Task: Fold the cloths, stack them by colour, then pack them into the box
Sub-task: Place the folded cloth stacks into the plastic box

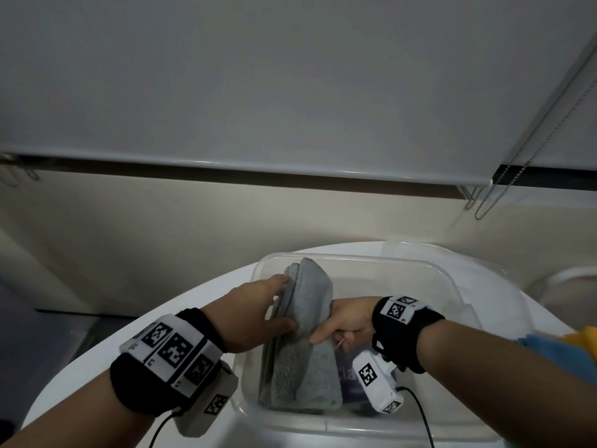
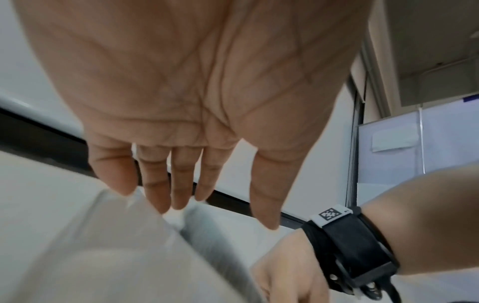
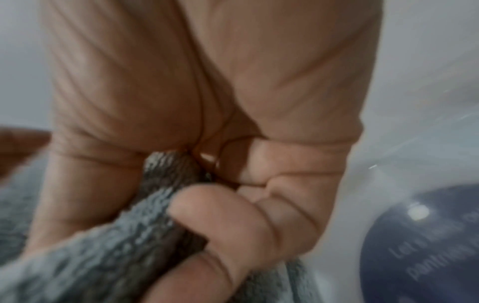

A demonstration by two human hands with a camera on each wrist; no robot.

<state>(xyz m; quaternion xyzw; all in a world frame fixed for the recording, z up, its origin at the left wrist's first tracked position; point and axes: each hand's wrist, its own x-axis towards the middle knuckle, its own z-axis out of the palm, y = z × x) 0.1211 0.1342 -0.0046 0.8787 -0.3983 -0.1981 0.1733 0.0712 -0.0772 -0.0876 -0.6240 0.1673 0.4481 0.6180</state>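
A stack of folded grey cloths (image 1: 307,350) stands on edge in the left part of a clear plastic box (image 1: 403,263). My left hand (image 1: 277,305) lies against the stack's left side with straight fingers, thumb across its front. In the left wrist view the left hand (image 2: 223,213) is spread flat above the grey cloths (image 2: 207,235). My right hand (image 1: 342,324) reaches in from the right and grips the stack. The right wrist view shows the right hand (image 3: 181,194) with curled fingers and thumb pinching the grey cloths (image 3: 103,256).
The box sits on a round white table (image 1: 161,302); a dark blue label (image 1: 352,376) shows on its floor. Blue cloth (image 1: 546,350) and yellow cloth (image 1: 581,341) lie at the right edge. A wall and a roller blind (image 1: 290,92) stand behind.
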